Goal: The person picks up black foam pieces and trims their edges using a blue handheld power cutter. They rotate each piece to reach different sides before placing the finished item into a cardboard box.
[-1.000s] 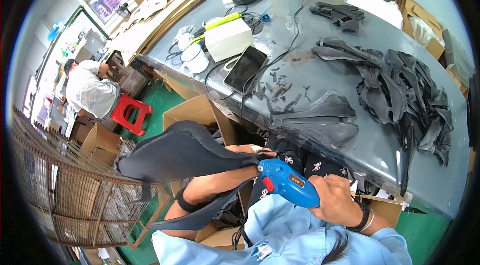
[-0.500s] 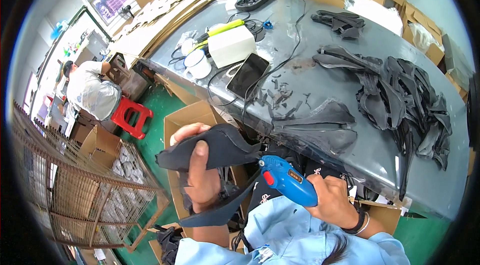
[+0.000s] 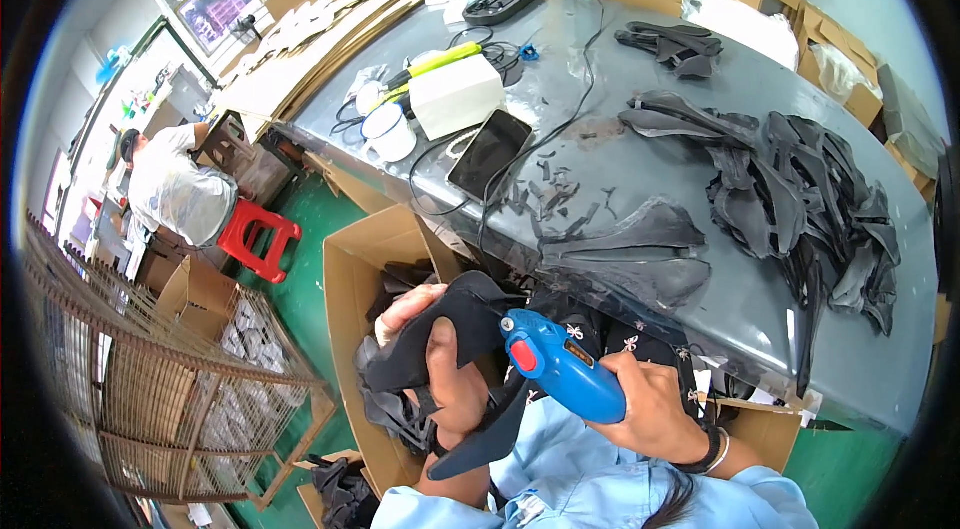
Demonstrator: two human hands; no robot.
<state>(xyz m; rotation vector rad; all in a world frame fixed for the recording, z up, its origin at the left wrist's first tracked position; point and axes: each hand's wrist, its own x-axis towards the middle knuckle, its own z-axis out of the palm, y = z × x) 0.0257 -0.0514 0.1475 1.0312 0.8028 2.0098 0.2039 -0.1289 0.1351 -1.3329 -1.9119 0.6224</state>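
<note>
I see my left hand gripping the curved black rubber piece, while my right hand is closed around the blue plastic glue gun.

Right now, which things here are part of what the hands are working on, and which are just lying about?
In use:
- black shaped piece, gripped by the left hand
- blue hand tool, held in the right hand, tip at the piece
- open cardboard box of black pieces, just below

Lying about:
- phone
- white mug
- white box
- pile of black pieces on the table
</note>
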